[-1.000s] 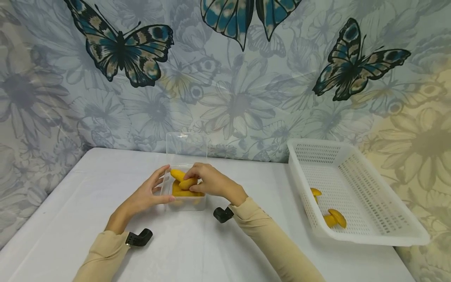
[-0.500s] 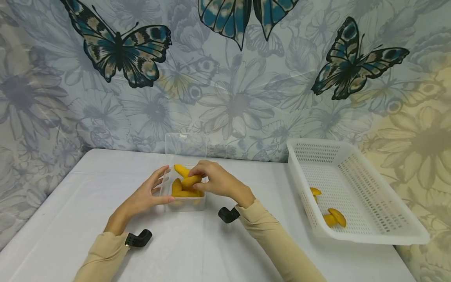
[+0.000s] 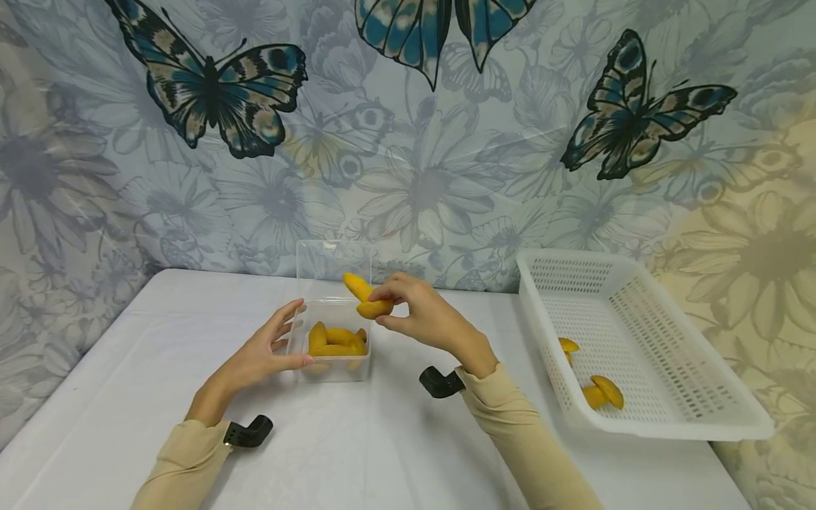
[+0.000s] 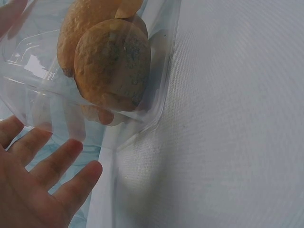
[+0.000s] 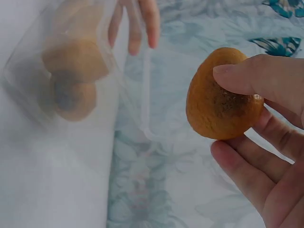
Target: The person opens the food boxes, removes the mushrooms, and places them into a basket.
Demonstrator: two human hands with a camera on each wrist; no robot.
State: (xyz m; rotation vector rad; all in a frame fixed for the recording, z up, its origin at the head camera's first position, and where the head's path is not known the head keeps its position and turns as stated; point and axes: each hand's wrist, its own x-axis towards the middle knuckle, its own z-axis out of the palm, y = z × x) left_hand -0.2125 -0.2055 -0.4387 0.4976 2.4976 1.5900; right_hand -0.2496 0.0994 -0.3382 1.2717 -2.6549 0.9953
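In the head view my right hand point(image 3: 426, 313) pinches a yellow-orange mushroom point(image 3: 375, 309) between thumb and fingers, just above the right edge of a clear plastic box point(image 3: 347, 370). Its cap point(image 5: 202, 107) faces the right wrist camera, with a dark patch on it. My left hand point(image 3: 251, 355) is beside the box with fingers spread and fairly straight; the fingertips are right at its left wall and the thumb is at the front corner. Several more mushrooms point(image 3: 334, 350) lie in the box, seen through its wall as a rounded cap point(image 4: 109, 61) in the left wrist view.
The box's clear lid point(image 3: 334, 256) stands raised at the back. To the right, a white perforated basket point(image 3: 691, 429) holds a mushroom point(image 3: 608, 391) near its front and another mushroom point(image 3: 567, 347) partly hidden by the wall. A white cloth point(image 3: 344, 453) covers the table; a patterned backdrop point(image 3: 440, 191) hangs behind.
My right hand has lifted the mushroom up out of the box and moved it to the right, uncovering those beneath. The left hand has stayed by the box.
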